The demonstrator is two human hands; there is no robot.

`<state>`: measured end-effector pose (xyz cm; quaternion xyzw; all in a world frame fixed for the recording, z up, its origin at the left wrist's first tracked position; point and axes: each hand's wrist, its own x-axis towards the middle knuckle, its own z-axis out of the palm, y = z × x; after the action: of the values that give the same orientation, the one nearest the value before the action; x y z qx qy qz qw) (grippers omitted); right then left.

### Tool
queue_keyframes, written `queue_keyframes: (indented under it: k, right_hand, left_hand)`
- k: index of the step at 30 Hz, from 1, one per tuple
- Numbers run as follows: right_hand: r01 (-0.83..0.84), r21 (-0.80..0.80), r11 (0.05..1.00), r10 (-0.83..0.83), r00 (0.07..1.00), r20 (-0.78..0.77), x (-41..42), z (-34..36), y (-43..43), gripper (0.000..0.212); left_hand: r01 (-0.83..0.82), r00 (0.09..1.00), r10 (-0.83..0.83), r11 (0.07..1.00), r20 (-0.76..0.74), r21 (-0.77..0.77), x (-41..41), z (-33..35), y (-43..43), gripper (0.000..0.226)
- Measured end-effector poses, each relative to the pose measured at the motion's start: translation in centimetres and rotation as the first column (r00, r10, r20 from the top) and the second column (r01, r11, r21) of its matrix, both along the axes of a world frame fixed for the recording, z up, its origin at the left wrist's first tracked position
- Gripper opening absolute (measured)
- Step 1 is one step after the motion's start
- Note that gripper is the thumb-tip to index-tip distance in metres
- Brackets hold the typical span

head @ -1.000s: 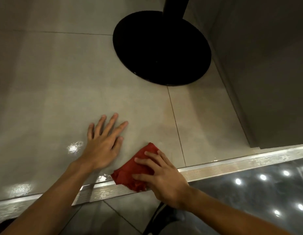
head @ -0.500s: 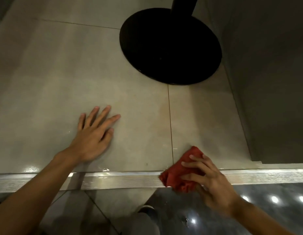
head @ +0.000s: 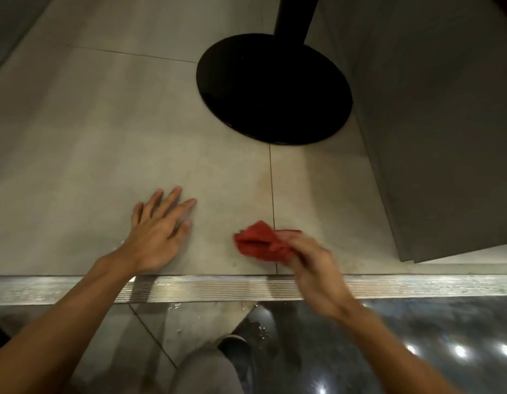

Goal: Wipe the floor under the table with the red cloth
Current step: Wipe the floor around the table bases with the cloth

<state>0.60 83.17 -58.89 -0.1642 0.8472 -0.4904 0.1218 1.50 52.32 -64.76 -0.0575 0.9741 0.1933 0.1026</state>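
A crumpled red cloth (head: 259,241) lies on the beige floor tiles (head: 104,155), straddling a grout line just beyond a metal strip. My right hand (head: 315,265) grips its right side and is blurred by motion. My left hand (head: 158,226) rests flat on the tile to the left, fingers spread, holding nothing. The black round table base (head: 275,89) with its post stands farther away, behind the cloth.
A ribbed metal threshold strip (head: 218,288) runs across the floor near me. A grey panel wall (head: 434,137) closes off the right side. Dark glossy floor (head: 417,351) with light reflections lies at the lower right. My knee (head: 207,371) and shoe are at the bottom.
My right hand swept the cloth from the middle to the right along the strip, then forward onto the tile. My left hand stayed planted on the floor.
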Motion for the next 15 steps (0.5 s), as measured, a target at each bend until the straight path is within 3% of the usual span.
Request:
queue_keyframes:
  k: [2,5,15]
  right_hand:
    - [-0.138,0.210,0.968,0.169,0.976,-0.135,1.7,-0.9,-3.3,0.039]
    - [-0.269,0.482,0.834,0.402,0.894,-0.196,3.5,-2.2,-4.5,0.043]
    - [-0.147,0.423,0.894,0.258,0.941,-0.218,1.4,-3.0,7.1,0.048]
  left_hand:
    - [0.004,1.000,-0.004,1.000,-0.004,0.003,0.0,0.0,-0.1,0.059]
    - [0.027,1.000,-0.027,1.000,0.016,-0.006,0.1,0.1,-0.5,0.058]
    - [0.023,1.000,-0.023,0.999,-0.001,-0.040,0.3,-0.1,-0.1,0.062]
